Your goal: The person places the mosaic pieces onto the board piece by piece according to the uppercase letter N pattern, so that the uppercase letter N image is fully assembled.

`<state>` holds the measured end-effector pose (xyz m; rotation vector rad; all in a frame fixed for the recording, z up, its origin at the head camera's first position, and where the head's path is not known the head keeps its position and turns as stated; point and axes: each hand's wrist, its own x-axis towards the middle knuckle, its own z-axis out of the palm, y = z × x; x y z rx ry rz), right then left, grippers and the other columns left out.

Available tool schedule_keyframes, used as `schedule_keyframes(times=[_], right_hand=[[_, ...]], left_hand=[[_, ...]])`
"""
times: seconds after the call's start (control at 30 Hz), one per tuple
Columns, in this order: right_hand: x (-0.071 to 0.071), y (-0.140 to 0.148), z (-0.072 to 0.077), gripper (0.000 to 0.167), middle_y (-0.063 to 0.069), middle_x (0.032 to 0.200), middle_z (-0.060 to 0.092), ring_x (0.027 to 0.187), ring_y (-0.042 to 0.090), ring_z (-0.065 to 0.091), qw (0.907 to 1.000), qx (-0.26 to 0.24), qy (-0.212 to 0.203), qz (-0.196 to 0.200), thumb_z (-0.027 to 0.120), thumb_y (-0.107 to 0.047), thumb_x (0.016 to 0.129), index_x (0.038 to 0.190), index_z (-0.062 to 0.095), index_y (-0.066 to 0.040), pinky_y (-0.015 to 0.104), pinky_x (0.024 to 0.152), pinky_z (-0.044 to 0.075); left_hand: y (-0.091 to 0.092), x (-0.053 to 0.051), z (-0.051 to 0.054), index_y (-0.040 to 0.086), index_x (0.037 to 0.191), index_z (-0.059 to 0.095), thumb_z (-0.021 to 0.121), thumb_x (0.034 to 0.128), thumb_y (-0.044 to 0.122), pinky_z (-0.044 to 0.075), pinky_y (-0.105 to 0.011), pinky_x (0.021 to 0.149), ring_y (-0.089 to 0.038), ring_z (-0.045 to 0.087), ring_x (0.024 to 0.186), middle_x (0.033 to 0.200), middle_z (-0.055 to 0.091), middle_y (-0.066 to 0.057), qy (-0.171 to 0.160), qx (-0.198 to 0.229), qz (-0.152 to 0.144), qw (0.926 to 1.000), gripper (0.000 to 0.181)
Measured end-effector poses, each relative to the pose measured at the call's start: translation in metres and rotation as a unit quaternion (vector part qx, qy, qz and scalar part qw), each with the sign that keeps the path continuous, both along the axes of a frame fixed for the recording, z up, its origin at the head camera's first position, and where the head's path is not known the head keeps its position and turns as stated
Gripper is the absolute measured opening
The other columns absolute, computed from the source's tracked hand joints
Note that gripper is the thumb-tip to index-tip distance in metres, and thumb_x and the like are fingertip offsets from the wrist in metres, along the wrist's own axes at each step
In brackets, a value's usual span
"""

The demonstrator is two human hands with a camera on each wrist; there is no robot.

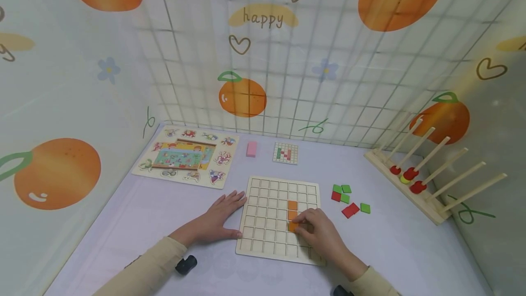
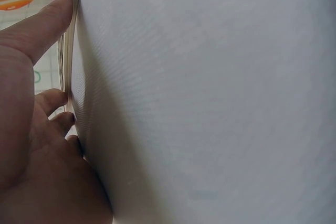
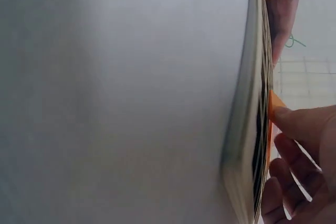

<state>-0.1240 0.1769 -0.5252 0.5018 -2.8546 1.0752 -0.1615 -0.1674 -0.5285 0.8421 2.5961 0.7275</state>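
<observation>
A square wooden grid board [image 1: 267,236] lies flat on the table. My left hand [image 1: 218,220] rests at its left side with fingers spread, and the thumb touches the edge. Over the board's right half, my right hand [image 1: 322,236] pinches an orange square tile [image 1: 292,226]. From the right wrist that tile [image 3: 275,103] looks tilted against the grid, with the thumb on it. Further orange tiles [image 1: 292,205] sit in the same column, farther from me; the fingers partly cover one. The left wrist view shows the left thumb [image 2: 50,22] on the board's edge.
Green tiles [image 1: 346,188] and red tiles [image 1: 350,210] lie loose right of the board. Behind it are a small pattern card [image 1: 285,153] and a pink block [image 1: 251,149]. A picture puzzle board [image 1: 139,168] stands back left, a wooden peg rack [image 1: 435,214] at right.
</observation>
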Motion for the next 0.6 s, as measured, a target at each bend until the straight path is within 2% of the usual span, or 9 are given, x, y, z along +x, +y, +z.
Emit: schedule_keyframes(times=[0.33, 0.6], right_hand=[[0.0026, -0.0046, 0.0023, 0.026, -0.016, 0.101, 0.065, 0.096, 0.008, 0.054, 0.9988, 0.049, 0.006, -0.004, 0.088, -0.013, 0.079, 0.100, 0.077, -0.024, 0.026, 0.079, 0.052], [0.0037, -0.0066, 0.0047, 0.026, -0.016, 0.101, 0.065, 0.098, 0.008, 0.055, 0.9982, 0.059, 0.006, -0.010, 0.088, -0.014, 0.079, 0.100, 0.077, -0.025, 0.029, 0.083, 0.054]], left_hand=[[0.0002, 0.0000, 0.0003, 0.016, 0.163, 0.025, 0.071, 0.0872, 0.060, 0.001, -0.046, 0.128, -0.021, 0.002, 0.157, 0.171, 0.013, 0.002, 0.000, -0.001, 0.001, 1.0000, 0.099], [-0.0002, 0.0001, 0.0007, 0.016, 0.163, 0.025, 0.071, 0.0871, 0.060, 0.001, -0.046, 0.128, -0.021, 0.002, 0.157, 0.171, 0.013, 0.002, -0.001, 0.002, 0.001, 1.0000, 0.099]])
